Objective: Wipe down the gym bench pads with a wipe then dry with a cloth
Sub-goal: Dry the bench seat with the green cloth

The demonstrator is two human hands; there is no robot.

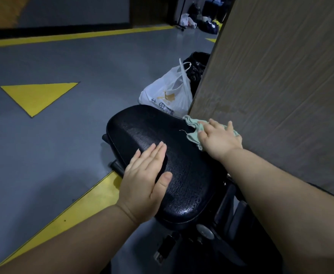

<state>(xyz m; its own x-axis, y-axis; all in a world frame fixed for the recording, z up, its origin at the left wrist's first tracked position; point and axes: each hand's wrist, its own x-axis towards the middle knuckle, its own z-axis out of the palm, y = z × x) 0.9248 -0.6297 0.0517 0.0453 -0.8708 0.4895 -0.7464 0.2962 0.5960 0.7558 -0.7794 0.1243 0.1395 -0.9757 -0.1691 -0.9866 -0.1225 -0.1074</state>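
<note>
Black pad (pixel 142 127) centre frame: firm, textured, sheen suggests damp, likely slick. Green cloth (pixel 193 137) at pad's right edge, beside wood panel (pixel 281 76): soft, light, bunches easily; best pressed under palm. Right hand (pixel 219 137) flat on cloth, fingers spread. Left hand (pixel 144 178) flat on pad, fingers together.

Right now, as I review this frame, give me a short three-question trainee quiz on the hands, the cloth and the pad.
1. True or false: the left hand lies flat on the black pad.
2. What does the right hand press against the pad? A) a green cloth B) a spray bottle C) nothing
3. What stands on the floor just past the pad's far end?
Key: 1 true; 2 A; 3 a white plastic bag.
</note>
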